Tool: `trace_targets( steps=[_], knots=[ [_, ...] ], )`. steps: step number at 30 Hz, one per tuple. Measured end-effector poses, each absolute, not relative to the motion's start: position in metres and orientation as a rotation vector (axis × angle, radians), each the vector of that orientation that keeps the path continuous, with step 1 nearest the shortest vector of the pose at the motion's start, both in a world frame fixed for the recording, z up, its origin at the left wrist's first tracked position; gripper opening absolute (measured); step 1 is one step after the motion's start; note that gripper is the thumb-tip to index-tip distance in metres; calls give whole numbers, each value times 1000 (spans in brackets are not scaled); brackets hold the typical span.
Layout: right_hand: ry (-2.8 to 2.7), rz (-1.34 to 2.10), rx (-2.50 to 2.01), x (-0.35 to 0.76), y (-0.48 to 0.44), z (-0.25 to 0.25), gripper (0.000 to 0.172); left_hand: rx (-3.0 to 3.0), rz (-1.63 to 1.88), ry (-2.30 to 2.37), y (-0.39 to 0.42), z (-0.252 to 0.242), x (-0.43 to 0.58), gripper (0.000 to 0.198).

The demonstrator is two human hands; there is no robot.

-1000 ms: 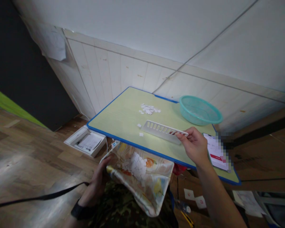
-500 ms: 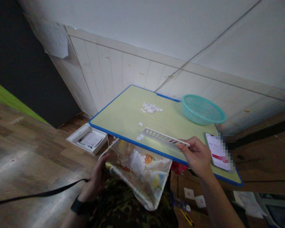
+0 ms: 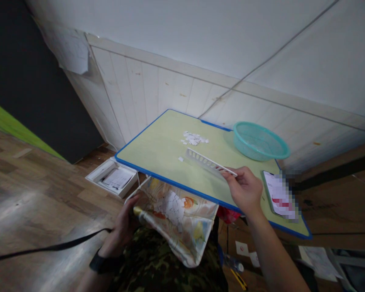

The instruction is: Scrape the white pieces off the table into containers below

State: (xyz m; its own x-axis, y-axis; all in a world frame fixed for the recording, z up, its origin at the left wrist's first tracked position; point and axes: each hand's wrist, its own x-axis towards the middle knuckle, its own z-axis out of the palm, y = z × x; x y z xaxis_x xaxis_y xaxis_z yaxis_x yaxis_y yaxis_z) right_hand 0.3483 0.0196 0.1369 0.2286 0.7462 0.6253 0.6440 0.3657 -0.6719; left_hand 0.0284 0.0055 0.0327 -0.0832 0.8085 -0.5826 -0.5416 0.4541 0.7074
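My right hand (image 3: pixel 245 190) is closed on one end of a white slotted plastic strip (image 3: pixel 205 161), held over the table top (image 3: pixel 149 142). Just off the strip's far end lies a single white paper scrap (image 3: pixel 181 159). Farther back sits a loose pile of small paper scraps (image 3: pixel 194 138). Below the table's front edge, my left hand (image 3: pixel 126 219) grips the left rim of a fruit-print cloth (image 3: pixel 197 239). The cloth sags open under the edge, with many white scraps (image 3: pixel 174 207) lying in it.
A turquoise plastic basket (image 3: pixel 260 142) stands at the table's back right, with a phone (image 3: pixel 280 194) nearer the front. On the floor are an open white box (image 3: pixel 112 178) at left and a yellow cutter (image 3: pixel 239 279) at lower right. A cable (image 3: pixel 270 56) crosses the wall.
My right hand and the strip have moved back from the front edge, slightly left. The few scraps at that edge are gone from the table. My left hand stays on the cloth.
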Motion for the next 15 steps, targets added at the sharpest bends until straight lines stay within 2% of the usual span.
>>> trace_targets(
  steps=[7, 15],
  knots=[
    [-1673, 171, -1232, 339, 27, 135, 2, 265, 1159, 1225, 5, 43, 27, 24],
    [-1792, 387, -1131, 344, -14, 148, 11, 238, 1154, 1245, 8, 43, 29, 19]
  ],
)
